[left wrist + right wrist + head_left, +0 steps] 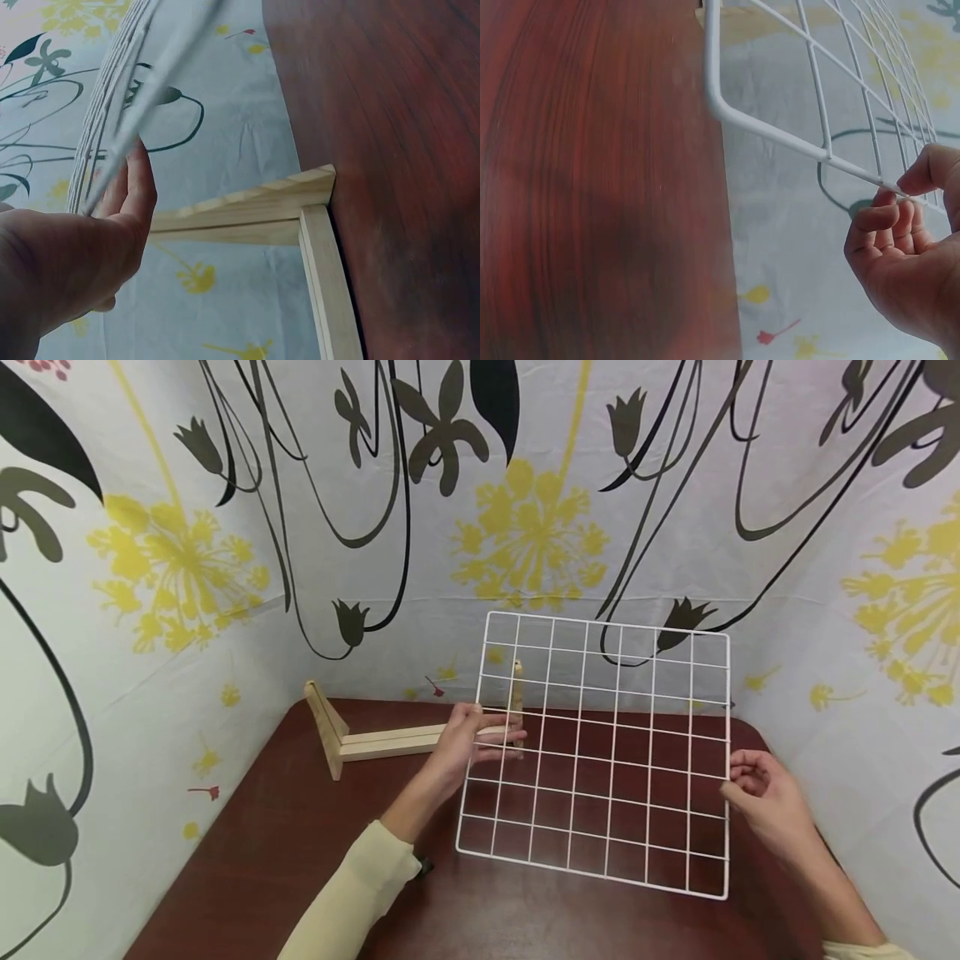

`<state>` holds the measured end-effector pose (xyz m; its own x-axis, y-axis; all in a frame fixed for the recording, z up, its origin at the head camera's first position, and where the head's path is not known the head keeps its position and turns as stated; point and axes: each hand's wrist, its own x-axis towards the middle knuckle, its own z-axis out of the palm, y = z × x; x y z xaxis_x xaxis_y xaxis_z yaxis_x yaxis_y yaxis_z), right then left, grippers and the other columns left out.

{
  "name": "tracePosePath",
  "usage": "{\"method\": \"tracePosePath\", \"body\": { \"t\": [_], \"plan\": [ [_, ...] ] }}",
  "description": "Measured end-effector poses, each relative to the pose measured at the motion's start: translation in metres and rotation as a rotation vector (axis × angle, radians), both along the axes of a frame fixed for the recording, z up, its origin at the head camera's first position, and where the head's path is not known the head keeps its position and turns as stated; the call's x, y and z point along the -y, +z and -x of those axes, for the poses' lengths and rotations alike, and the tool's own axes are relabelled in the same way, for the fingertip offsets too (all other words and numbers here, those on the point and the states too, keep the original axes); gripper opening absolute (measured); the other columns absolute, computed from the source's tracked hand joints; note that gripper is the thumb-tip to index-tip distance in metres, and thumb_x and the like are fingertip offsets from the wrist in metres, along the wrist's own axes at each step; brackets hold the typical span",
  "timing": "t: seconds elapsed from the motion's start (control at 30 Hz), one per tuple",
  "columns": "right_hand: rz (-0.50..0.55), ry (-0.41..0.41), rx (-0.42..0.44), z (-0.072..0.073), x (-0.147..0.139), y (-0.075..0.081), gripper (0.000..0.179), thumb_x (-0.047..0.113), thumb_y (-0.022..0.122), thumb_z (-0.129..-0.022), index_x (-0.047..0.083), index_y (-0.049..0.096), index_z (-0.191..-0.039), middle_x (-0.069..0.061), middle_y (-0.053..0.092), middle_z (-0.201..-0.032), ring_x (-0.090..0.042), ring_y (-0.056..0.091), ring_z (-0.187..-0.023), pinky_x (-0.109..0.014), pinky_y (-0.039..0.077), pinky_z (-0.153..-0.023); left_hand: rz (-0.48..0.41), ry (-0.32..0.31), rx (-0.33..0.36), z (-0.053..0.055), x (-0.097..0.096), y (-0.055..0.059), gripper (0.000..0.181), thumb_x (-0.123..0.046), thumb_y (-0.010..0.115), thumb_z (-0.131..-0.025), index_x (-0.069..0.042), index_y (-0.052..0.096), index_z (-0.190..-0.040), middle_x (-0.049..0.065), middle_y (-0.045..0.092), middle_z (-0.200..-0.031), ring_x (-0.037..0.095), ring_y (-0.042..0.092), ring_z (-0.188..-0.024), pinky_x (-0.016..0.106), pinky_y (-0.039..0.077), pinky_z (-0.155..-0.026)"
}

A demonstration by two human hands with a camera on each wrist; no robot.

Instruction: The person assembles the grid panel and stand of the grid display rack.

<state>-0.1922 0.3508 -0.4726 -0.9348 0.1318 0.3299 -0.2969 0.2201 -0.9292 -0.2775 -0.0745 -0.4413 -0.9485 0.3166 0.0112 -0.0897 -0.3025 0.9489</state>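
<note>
A white wire grid panel (616, 724) is held up at a tilt above the table by both hands. My left hand (456, 745) grips its left edge, with the thumb on the near side and the fingers stretched out behind the wires. On the right edge, my right hand (772, 797) pinches the rim wire between thumb and curled fingers, as the right wrist view also shows. A pale wooden frame (390, 742) stands behind the panel to the left. Its upright end (255, 201) appears in the left wrist view; the left hand covers part of its crossbar.
The dark red-brown table (247, 852) has a glossy top. A floral fabric (420, 543) surrounds its back and sides. A small black object (424, 866) lies by the left sleeve, mostly hidden.
</note>
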Motion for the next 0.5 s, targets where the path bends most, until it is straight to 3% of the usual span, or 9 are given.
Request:
{"method": "tracePosePath", "body": {
  "t": [0.23,0.5],
  "plan": [
    [-0.023,0.011,-0.007,0.005,0.020,-0.008,0.039,-0.022,0.060,-0.087,0.008,0.056,-0.111,0.013,0.058,-0.094,0.004,0.057,-0.081,-0.012,0.044,-0.063,0.040,0.047,-0.001,-0.001,0.016,-0.011,0.026,-0.039,0.021,-0.118,-0.015,0.026,-0.111,0.034,0.061,-0.144,0.056,0.065,-0.124,0.070,0.058,-0.087],
    [-0.058,0.035,-0.048,0.006,0.032,-0.012,0.037,-0.024,0.060,-0.085,0.002,0.054,-0.110,0.012,0.059,-0.093,0.004,0.057,-0.081,-0.010,0.046,-0.068,0.065,0.104,-0.028,-0.006,0.028,-0.025,0.024,-0.038,0.024,-0.118,-0.016,0.026,-0.109,0.030,0.072,-0.128,0.056,0.070,-0.113,0.068,0.060,-0.081]
  ]
}}
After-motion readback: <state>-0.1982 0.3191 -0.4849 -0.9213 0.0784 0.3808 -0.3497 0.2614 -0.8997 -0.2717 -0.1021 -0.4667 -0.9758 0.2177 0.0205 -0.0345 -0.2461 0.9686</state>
